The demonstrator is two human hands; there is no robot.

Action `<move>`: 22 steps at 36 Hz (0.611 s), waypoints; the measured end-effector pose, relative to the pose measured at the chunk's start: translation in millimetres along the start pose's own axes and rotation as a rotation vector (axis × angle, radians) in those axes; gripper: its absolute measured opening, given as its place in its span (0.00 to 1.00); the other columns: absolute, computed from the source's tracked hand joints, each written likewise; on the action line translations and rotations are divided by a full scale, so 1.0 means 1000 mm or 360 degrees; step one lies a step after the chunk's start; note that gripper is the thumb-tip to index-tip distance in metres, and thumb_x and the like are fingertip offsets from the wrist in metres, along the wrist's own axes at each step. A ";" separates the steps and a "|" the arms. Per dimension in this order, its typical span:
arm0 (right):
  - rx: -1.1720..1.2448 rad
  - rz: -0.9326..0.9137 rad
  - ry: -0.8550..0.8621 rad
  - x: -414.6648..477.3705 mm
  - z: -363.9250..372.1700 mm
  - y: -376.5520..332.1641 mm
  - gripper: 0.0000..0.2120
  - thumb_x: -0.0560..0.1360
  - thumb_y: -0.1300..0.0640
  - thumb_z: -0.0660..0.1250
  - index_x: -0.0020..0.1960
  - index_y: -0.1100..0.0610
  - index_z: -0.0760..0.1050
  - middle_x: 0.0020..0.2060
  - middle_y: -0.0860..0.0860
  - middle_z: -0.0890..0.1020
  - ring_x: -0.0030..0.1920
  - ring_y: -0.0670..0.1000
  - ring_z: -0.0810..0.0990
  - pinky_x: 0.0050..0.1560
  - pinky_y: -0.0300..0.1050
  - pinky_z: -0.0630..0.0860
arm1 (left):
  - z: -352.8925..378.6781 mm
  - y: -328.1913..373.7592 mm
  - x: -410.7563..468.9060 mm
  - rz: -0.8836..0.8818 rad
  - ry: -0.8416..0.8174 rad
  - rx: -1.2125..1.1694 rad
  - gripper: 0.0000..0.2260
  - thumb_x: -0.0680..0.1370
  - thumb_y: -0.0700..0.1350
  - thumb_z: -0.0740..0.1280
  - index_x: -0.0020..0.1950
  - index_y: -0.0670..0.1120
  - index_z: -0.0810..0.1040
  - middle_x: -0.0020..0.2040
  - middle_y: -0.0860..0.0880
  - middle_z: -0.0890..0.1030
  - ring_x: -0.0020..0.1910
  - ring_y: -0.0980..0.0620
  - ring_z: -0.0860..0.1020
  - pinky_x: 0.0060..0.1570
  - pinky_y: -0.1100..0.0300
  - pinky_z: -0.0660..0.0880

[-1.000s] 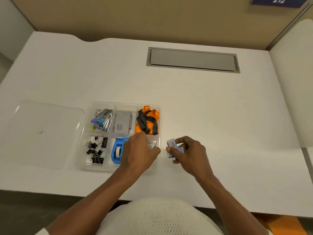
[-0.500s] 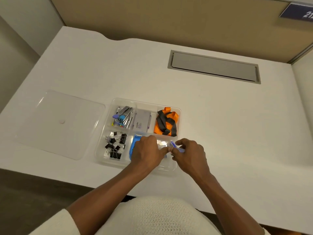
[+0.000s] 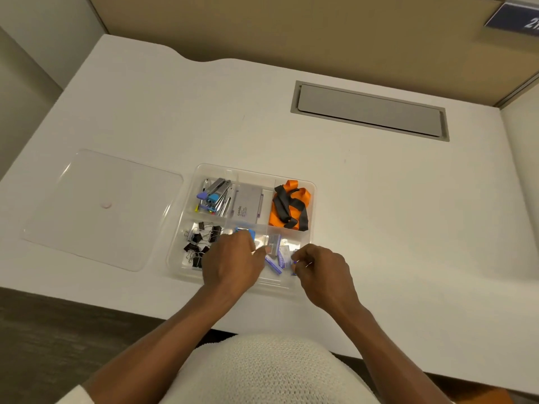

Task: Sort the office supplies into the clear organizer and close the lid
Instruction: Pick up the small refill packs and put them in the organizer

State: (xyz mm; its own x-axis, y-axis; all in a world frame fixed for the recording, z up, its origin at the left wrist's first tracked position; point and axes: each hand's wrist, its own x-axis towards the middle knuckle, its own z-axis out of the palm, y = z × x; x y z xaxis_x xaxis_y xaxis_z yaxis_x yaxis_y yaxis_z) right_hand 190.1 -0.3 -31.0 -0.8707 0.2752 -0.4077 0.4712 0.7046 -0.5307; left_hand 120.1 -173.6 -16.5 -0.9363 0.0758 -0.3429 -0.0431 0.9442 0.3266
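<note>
The clear organizer [image 3: 256,172] sits near the desk's front edge, and its loose lid [image 3: 102,208] lies flat to its left. The back compartments hold staplers [image 3: 215,196], a grey box [image 3: 248,207] and an orange and black lanyard [image 3: 290,209]. Binder clips [image 3: 201,239] fill the front left one, and a blue tape dispenser [image 3: 246,233] shows in the front middle. Small staple boxes [image 3: 275,253] lie in the front right compartment. My left hand [image 3: 233,263] hovers over the dispenser with curled fingers, its thumb tip at those boxes. My right hand [image 3: 320,269] pinches a small blue and white box [image 3: 294,262] at that compartment's right wall.
The white desk [image 3: 393,228] has a grey cable hatch [image 3: 370,110] at the back right. A tan partition [image 3: 291,27] runs behind the desk, and a white side panel stands at the far right. The desk's front edge lies just below the organizer.
My right hand brought its small box from the bare desk to the organizer's front right compartment. Both hands met over that compartment and have drawn slightly apart. The view shifted left.
</note>
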 end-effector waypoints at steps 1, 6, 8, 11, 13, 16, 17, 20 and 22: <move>-0.0036 -0.0037 0.0005 0.000 0.001 -0.001 0.07 0.80 0.56 0.69 0.56 0.51 0.84 0.52 0.46 0.86 0.47 0.48 0.84 0.50 0.46 0.82 | -0.003 -0.007 0.000 -0.0018 0.0065 -0.0002 0.15 0.76 0.64 0.70 0.44 0.52 0.80 0.40 0.51 0.83 0.41 0.48 0.82 0.40 0.52 0.81; -0.0304 -0.0319 0.0048 0.000 0.007 -0.007 0.12 0.80 0.55 0.71 0.62 0.53 0.83 0.55 0.49 0.84 0.53 0.51 0.80 0.51 0.44 0.79 | -0.018 -0.048 0.001 -0.0084 0.0472 -0.0003 0.10 0.78 0.54 0.72 0.48 0.48 0.79 0.46 0.48 0.82 0.43 0.42 0.81 0.36 0.55 0.69; -0.0409 -0.0464 0.0024 0.002 0.012 -0.007 0.14 0.79 0.57 0.73 0.63 0.55 0.82 0.56 0.51 0.84 0.54 0.53 0.80 0.50 0.45 0.79 | -0.022 -0.065 0.004 -0.0108 0.0574 0.0061 0.11 0.77 0.50 0.73 0.53 0.45 0.79 0.50 0.45 0.79 0.47 0.41 0.79 0.36 0.53 0.70; -0.0613 -0.0595 -0.0023 0.008 0.025 -0.006 0.21 0.74 0.60 0.77 0.66 0.57 0.80 0.60 0.54 0.83 0.57 0.56 0.81 0.47 0.47 0.83 | -0.024 -0.087 0.009 -0.0169 0.0560 0.0108 0.16 0.77 0.48 0.74 0.60 0.41 0.77 0.54 0.41 0.78 0.51 0.39 0.78 0.37 0.50 0.73; -0.0691 -0.0652 -0.0049 0.012 0.033 -0.006 0.25 0.73 0.59 0.78 0.69 0.56 0.77 0.66 0.55 0.81 0.61 0.58 0.80 0.48 0.51 0.85 | -0.025 -0.097 0.013 -0.0226 0.0497 0.0050 0.17 0.78 0.47 0.73 0.62 0.40 0.77 0.55 0.40 0.80 0.51 0.38 0.79 0.39 0.49 0.73; -0.0784 -0.0711 -0.0104 0.017 0.041 -0.007 0.25 0.76 0.55 0.76 0.71 0.53 0.76 0.71 0.55 0.77 0.65 0.58 0.78 0.52 0.53 0.86 | -0.026 -0.104 0.015 -0.0259 0.0440 0.0005 0.13 0.79 0.43 0.71 0.62 0.40 0.79 0.55 0.41 0.83 0.49 0.38 0.82 0.41 0.50 0.74; -0.0826 -0.0713 -0.0107 0.019 0.044 -0.007 0.24 0.76 0.54 0.77 0.70 0.53 0.77 0.70 0.55 0.78 0.65 0.58 0.78 0.52 0.53 0.86 | -0.026 -0.106 0.016 -0.0272 0.0436 0.0002 0.12 0.79 0.41 0.70 0.61 0.40 0.79 0.55 0.41 0.83 0.50 0.38 0.82 0.42 0.51 0.74; -0.0935 -0.0657 -0.0089 0.023 0.050 -0.008 0.21 0.70 0.53 0.82 0.61 0.54 0.83 0.61 0.56 0.81 0.60 0.57 0.80 0.43 0.51 0.87 | -0.028 -0.111 0.019 -0.0306 0.0414 -0.0035 0.14 0.77 0.36 0.69 0.63 0.42 0.79 0.55 0.44 0.84 0.52 0.39 0.82 0.44 0.51 0.74; -0.0979 -0.0624 -0.0057 0.025 0.053 -0.010 0.19 0.66 0.54 0.85 0.54 0.56 0.85 0.53 0.55 0.82 0.54 0.56 0.81 0.38 0.50 0.86 | -0.028 -0.115 0.020 -0.0302 0.0397 -0.0059 0.16 0.76 0.35 0.69 0.63 0.44 0.79 0.55 0.45 0.85 0.52 0.40 0.83 0.45 0.51 0.75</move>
State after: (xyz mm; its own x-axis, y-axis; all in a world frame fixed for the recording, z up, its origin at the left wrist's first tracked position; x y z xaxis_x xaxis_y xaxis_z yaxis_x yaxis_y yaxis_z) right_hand 171.0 -35.2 -75.3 -0.9490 -0.0872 -0.3029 -0.0484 0.9899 -0.1332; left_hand 96.3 -289.5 -36.4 -0.9667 -0.1861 -0.1758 -0.2339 0.9212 0.3109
